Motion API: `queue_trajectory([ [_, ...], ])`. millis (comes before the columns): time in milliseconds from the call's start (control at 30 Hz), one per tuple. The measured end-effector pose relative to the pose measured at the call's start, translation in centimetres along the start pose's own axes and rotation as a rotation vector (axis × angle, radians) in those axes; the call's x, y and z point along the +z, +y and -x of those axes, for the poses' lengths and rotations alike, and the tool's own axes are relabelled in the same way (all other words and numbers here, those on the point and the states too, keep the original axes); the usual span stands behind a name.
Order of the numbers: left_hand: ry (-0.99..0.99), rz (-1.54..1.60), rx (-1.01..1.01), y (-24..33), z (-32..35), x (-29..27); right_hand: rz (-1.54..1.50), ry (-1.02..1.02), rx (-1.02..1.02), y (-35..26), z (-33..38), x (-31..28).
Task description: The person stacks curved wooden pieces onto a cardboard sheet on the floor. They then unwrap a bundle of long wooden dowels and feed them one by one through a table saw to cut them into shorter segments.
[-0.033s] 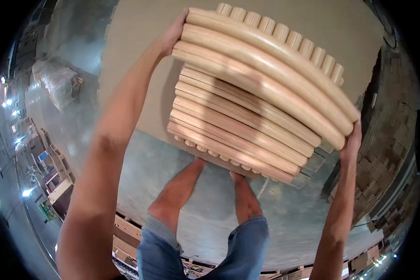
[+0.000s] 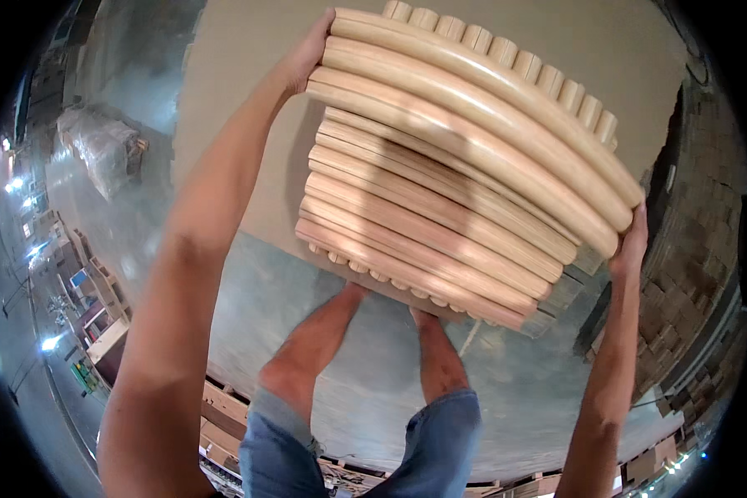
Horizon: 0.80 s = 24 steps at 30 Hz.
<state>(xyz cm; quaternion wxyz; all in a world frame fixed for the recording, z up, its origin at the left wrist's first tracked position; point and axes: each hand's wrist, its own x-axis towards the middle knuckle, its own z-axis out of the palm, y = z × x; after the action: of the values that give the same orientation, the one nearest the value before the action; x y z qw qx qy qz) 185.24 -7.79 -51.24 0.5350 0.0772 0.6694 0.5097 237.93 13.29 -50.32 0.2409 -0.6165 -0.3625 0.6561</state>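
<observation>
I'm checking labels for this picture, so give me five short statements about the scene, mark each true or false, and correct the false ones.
1. The left hand is at the left ends of three wooden poles. True.
2. The right hand hangs free of the poles. False: it holds their right ends.
3. A row of pole ends shows beyond the held poles, on the far side. True.
4. The person's shorts are red. False: they are blue.
5. A wrapped load shows to the person's left. True.
</observation>
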Motion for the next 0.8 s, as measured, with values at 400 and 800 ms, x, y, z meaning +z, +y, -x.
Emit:
queue_trajectory([
  [400,0.036,-0.130,0.095,-4.9,-8.0,-1.1,0.091,0.080,-0.005,4.7,-8.7,2.0],
  [800,0.192,-0.324,0.302,-4.8,-5.9,-0.6,0.274,0.023,-0.190,3.8,-8.8,1.5],
])
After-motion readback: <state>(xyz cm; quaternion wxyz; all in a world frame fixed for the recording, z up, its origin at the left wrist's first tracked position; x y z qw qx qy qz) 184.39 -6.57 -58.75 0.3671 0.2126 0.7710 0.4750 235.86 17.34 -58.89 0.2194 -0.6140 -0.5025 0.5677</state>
